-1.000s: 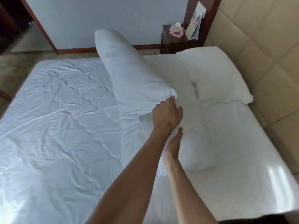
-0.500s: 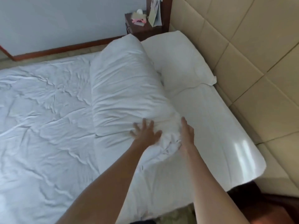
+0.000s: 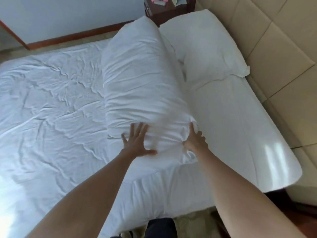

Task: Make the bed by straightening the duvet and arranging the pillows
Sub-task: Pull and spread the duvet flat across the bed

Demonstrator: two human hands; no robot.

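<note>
A long white pillow (image 3: 140, 83) lies flat on the bed, running from the near side toward the far side. My left hand (image 3: 137, 140) presses on its near end with fingers spread. My right hand (image 3: 195, 140) rests against the pillow's near right corner, fingers extended along its side. A second white pillow (image 3: 205, 48) lies against the beige padded headboard (image 3: 274, 57), touching the first at the far end. The wrinkled white duvet (image 3: 51, 109) covers the mattress to the left.
A dark wooden nightstand (image 3: 164, 9) with small pink and paper items stands beyond the bed's far edge. A white wall with a wooden baseboard (image 3: 68, 36) runs behind. Patterned floor (image 3: 193, 220) shows near my feet.
The long pillow, held tilted up a second ago, now lies flat on the bed. My left hand released its grip and opened flat on the pillow; my right hand moved to its side.
</note>
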